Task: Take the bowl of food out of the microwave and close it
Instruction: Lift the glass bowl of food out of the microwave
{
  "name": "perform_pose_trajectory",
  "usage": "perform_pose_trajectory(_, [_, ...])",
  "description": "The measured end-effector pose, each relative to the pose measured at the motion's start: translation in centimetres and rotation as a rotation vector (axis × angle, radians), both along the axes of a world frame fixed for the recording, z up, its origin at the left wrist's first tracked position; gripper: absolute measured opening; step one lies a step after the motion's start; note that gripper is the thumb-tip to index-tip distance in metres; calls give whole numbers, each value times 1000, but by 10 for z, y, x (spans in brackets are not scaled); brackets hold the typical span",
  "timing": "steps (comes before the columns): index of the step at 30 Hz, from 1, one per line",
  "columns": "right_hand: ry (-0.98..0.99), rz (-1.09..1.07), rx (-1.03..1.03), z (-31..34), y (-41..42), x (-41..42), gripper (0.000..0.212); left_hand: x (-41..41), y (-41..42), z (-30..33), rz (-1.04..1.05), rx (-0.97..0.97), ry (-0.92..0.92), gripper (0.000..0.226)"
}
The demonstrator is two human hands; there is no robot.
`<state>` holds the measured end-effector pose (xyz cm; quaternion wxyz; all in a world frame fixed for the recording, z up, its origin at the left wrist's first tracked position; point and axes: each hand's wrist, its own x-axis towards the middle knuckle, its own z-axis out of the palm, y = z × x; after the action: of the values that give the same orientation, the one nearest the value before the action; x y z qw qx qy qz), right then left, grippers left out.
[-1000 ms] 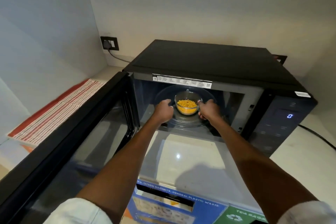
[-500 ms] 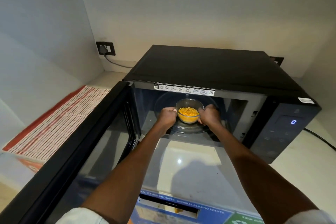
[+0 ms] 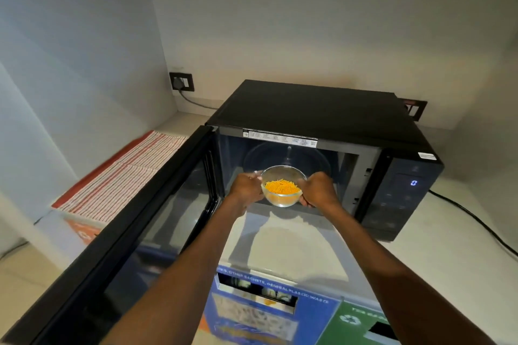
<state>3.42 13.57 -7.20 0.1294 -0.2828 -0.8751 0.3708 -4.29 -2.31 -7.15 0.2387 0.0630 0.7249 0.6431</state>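
Note:
A small clear glass bowl [image 3: 283, 190] with yellow-orange shredded food is held in the air at the mouth of the black microwave [image 3: 308, 109]. My left hand [image 3: 246, 190] grips its left side and my right hand [image 3: 318, 190] grips its right side. Behind the bowl the glass turntable [image 3: 316, 157] shows bare inside the cavity. The microwave door [image 3: 134, 230] stands swung wide open to the left. The control panel [image 3: 403, 196] on the right shows a lit 0.
A red-striped cloth [image 3: 123, 173] lies on the counter left of the door. A wall socket [image 3: 181, 81] with a plugged cable sits behind. A black cable [image 3: 476, 218] runs along the white counter at right. Blue and green bin labels [image 3: 269, 305] lie below the counter edge.
Both hands have lifted the bowl off the turntable and drawn it toward me to the cavity opening. The camera has pulled back slightly.

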Motion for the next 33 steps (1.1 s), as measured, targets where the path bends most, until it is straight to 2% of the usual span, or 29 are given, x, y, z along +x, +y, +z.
perform_pose_trajectory(2, [-6,27,31,9,-7,12,45,14,-12,9,8,5,-14,22])
perform_pose_trajectory(6, [1,85,41,27,-21,29,44,39,-33,35,20,-16,3,24])
perform_pose_trajectory(12, [23,149,-68,65,-44,45,38,58,-65,82,86,-169,99,18])
perform_pose_trajectory(15, [50,192,-86,86,-57,50,38,65,-80,110,125,-184,108,18])
perform_pose_trajectory(23, [76,297,-123,136,-87,43,38,64,-114,172,94,-333,205,21])
perform_pose_trajectory(26, [119,319,-208,153,-97,38,32,58,-123,190,77,-383,256,9])
perform_pose_trajectory(28, [132,341,-175,166,-105,32,33,51,-131,203,77,-443,315,2])
perform_pose_trajectory(30, [127,357,-160,179,-113,25,33,40,-140,215,97,-499,369,13])
perform_pose_trajectory(33, [137,367,-152,195,-131,11,32,21,-156,226,95,-523,405,16])
